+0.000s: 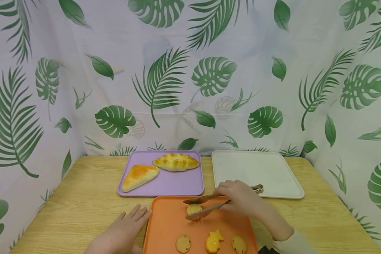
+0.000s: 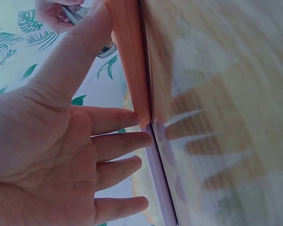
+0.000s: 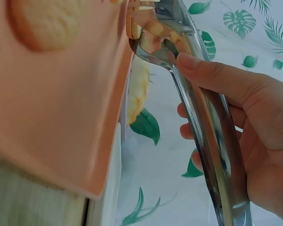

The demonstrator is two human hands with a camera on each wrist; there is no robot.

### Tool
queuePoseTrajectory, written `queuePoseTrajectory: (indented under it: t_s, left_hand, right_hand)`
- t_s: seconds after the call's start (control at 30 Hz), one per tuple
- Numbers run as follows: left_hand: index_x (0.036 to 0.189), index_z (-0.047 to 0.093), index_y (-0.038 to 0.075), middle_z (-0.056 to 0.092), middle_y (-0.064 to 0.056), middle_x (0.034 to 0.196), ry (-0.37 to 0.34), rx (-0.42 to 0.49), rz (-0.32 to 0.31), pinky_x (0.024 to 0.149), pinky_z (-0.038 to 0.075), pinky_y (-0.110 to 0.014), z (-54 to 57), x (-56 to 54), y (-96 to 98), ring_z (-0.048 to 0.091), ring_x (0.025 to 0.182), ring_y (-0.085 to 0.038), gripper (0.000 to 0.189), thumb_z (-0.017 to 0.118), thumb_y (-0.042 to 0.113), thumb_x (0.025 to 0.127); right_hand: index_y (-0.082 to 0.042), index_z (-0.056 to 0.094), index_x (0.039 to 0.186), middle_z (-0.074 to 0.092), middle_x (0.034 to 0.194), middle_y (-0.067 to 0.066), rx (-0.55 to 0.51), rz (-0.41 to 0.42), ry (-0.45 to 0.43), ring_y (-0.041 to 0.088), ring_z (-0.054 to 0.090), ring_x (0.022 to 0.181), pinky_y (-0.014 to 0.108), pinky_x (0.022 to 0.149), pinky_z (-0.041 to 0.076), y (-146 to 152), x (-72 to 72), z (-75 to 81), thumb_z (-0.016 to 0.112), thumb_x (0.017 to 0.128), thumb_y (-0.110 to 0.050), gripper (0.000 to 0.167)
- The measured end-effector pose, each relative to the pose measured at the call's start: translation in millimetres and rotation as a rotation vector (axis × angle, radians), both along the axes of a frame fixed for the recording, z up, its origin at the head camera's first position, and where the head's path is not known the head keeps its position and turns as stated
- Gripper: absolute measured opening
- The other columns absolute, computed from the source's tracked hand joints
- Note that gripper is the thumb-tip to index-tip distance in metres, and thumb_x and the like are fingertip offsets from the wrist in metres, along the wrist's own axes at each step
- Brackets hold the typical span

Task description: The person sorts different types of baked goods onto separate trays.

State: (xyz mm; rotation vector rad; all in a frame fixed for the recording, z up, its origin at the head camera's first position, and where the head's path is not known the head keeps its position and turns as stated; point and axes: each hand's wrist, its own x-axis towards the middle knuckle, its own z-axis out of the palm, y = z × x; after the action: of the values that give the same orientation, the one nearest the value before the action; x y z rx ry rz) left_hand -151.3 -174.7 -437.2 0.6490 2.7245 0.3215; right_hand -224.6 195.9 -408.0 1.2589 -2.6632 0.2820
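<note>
My right hand [image 1: 241,197] grips metal tongs [image 3: 198,113], thumb on one arm and fingers round the other. In the head view the tong tips lie on either side of a round, dotted cookie [image 1: 194,209] at the back of the orange tray [image 1: 165,225]. My left hand [image 1: 122,227] is spread with straight fingers at that tray's left edge. In the left wrist view the thumb of this hand [image 2: 42,155] overlaps the orange rim. Nearer the front of the tray lie a chip-dotted cookie [image 1: 183,243], a yellow fish-shaped cookie [image 1: 214,241] and another chip-dotted cookie [image 1: 239,244].
Behind, on the left, a purple tray [image 1: 174,185] bears a triangular bread [image 1: 139,177] and a ridged, braided-looking bread [image 1: 176,162]. A white tray [image 1: 254,171] stands at the back right, under the tongs' rear end. Leaf-patterned cloth [image 1: 177,106] encloses the wooden table [image 1: 82,197].
</note>
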Motion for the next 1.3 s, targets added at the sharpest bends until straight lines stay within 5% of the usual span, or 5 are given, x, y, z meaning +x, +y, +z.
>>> queuePoseTrajectory:
  t_s: [0.67,1.3]
  left_hand:
    - [0.148,0.037,0.002,0.036,-0.018,0.155,0.001,0.005,0.002,0.111,0.027,-0.068,-3.9,0.0,-1.2,0.026,0.146,-0.041,0.108,0.081,0.054,0.065]
    - [0.149,0.036,0.002,0.037,-0.019,0.155,-0.008,0.021,0.005,0.11,0.027,-0.07,-2.7,-1.2,-2.0,0.026,0.146,-0.042,0.109,0.08,0.056,0.065]
  right_hand:
    - [-0.014,0.072,0.104,0.068,0.094,-0.004,-0.099,-0.223,0.135,0.015,0.064,0.08,0.033,0.07,0.054,67.3,-15.9,25.4,0.085,0.072,-0.023,0.036]
    - [-0.003,0.066,0.115,0.068,0.112,0.019,-0.153,-0.556,0.101,0.04,0.064,0.098,0.054,0.077,0.053,143.2,-24.6,38.8,0.078,0.081,-0.028,0.044]
